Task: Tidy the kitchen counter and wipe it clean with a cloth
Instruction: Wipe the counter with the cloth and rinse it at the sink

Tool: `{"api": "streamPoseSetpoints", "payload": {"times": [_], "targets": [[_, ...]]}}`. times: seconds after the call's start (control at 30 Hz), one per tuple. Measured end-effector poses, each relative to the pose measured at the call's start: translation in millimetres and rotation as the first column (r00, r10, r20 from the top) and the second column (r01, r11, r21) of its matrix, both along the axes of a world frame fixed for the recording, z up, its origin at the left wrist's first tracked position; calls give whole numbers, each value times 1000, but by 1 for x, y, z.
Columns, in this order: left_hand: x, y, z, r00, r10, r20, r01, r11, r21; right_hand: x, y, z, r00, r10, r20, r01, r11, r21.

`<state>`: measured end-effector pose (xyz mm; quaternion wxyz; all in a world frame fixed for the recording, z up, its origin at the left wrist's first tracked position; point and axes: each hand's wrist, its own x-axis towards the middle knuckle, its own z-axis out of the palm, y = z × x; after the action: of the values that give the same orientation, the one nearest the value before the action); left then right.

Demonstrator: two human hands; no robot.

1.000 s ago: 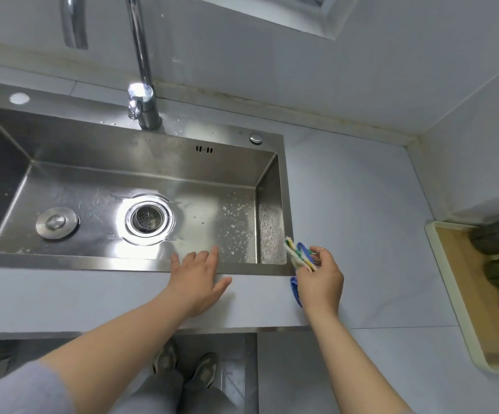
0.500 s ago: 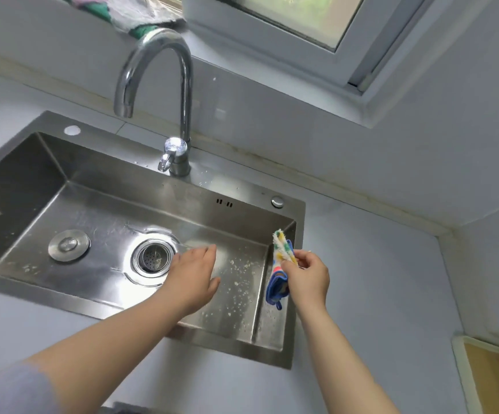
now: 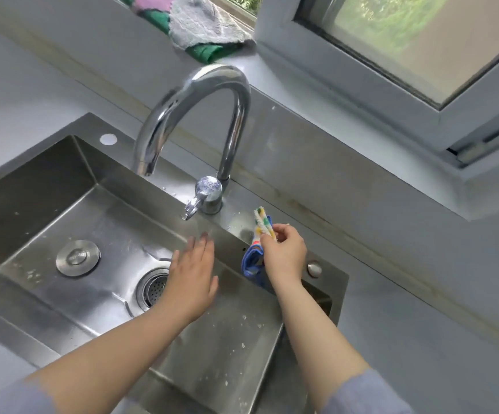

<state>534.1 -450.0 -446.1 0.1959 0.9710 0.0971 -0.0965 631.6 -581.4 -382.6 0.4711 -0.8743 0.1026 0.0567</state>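
Note:
My right hand (image 3: 284,252) pinches a small cloth (image 3: 258,243), white with coloured spots and a blue edge, and holds it above the back right part of the steel sink (image 3: 48,186). The cloth hangs folded, its blue end drooping toward the basin. My left hand (image 3: 193,279) hovers flat with straight fingers over the basin, just right of the drain strainer (image 3: 152,289), holding nothing. The chrome faucet (image 3: 212,121) arches behind both hands, its lever (image 3: 196,204) pointing forward. White crumbs speckle the sink floor near the front right.
A round steel plug (image 3: 78,257) lies in the basin left of the drain. Grey and green cloths (image 3: 200,28) sit on the window sill above the faucet. Pale counter (image 3: 421,339) runs right of the sink, with a button (image 3: 314,268) on the sink's rim.
Both hands moved from the sink's front edge out over the basin toward the faucet. The right hand carried the cloth along. My view tilted upward, bringing the faucet and window in.

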Motion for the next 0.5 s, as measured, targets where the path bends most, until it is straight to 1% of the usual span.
{"api": "streamPoseSetpoints", "payload": {"times": [0.13, 0.2, 0.27, 0.33, 0.4, 0.5], "targets": [[18, 20, -22, 999, -15, 29, 12, 994, 109, 32, 46, -23, 999, 38, 17, -37, 999, -7], [24, 26, -28, 998, -31, 63, 20, 987, 160, 41, 59, -34, 996, 83, 37, -81, 995, -53], [28, 32, -33, 997, -37, 68, 23, 979, 200, 42, 67, -42, 982, 173, 75, -165, 980, -111], [34, 38, -36, 997, -35, 65, 19, 975, 223, 39, 71, -50, 941, 314, 130, -279, 932, -231], [38, 43, -40, 998, -24, 58, 9, 968, 251, 35, 72, -59, 873, 455, 175, -379, 860, -342], [41, 48, -48, 996, -35, 86, 10, 961, 275, 35, 71, -69, 816, 551, 176, -443, 791, -421]]}}
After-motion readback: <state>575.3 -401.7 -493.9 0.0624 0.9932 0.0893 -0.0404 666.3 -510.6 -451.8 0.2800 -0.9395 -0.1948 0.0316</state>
